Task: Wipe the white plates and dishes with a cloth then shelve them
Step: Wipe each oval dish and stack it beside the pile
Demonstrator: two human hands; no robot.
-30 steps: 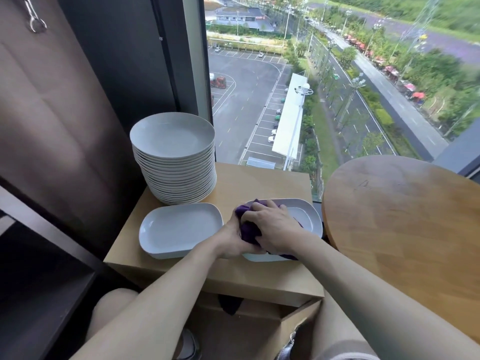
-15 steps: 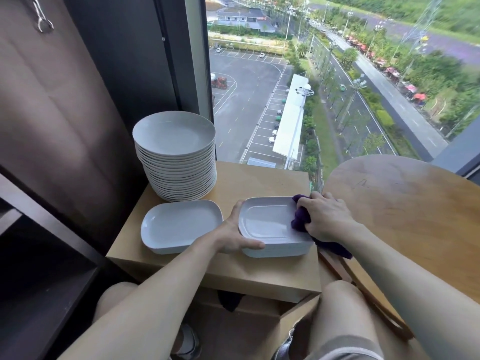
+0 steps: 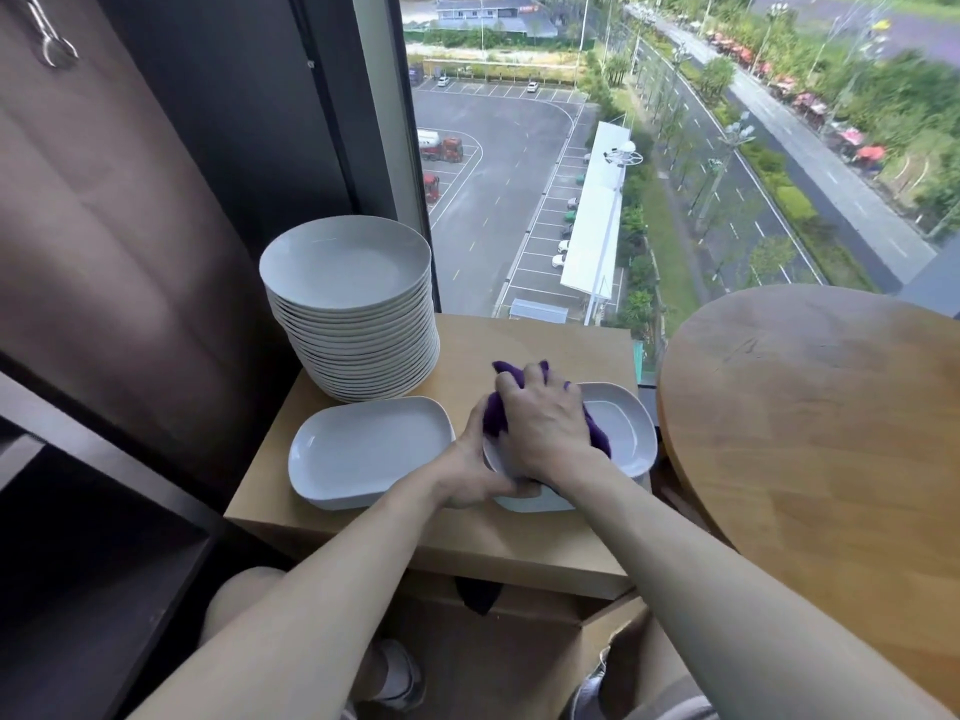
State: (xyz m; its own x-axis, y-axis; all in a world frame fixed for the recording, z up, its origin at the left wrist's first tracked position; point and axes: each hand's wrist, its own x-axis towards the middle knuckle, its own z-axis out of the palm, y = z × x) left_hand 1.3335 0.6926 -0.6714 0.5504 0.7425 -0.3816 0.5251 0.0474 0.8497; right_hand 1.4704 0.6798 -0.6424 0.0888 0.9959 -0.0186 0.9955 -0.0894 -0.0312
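Note:
A white rectangular dish (image 3: pixel 631 433) lies at the right of a small wooden stand (image 3: pixel 467 543). My right hand (image 3: pixel 545 423) presses a bunched purple cloth (image 3: pixel 496 415) into the dish's left half. My left hand (image 3: pixel 475 472) grips the dish's near-left rim, thumb along the front edge. A second white rectangular dish (image 3: pixel 363 452) lies to the left, untouched. Behind it rises a tall stack of several round white plates (image 3: pixel 353 309).
A round wooden table (image 3: pixel 821 433) stands close on the right. Dark shelving (image 3: pixel 88 563) sits low on the left beside a brown curtain. A window behind the stand looks down on a car park. My knees are under the stand.
My right hand has swept the cloth from the dish's right edge back across to its left half. My left hand stays on the near-left rim.

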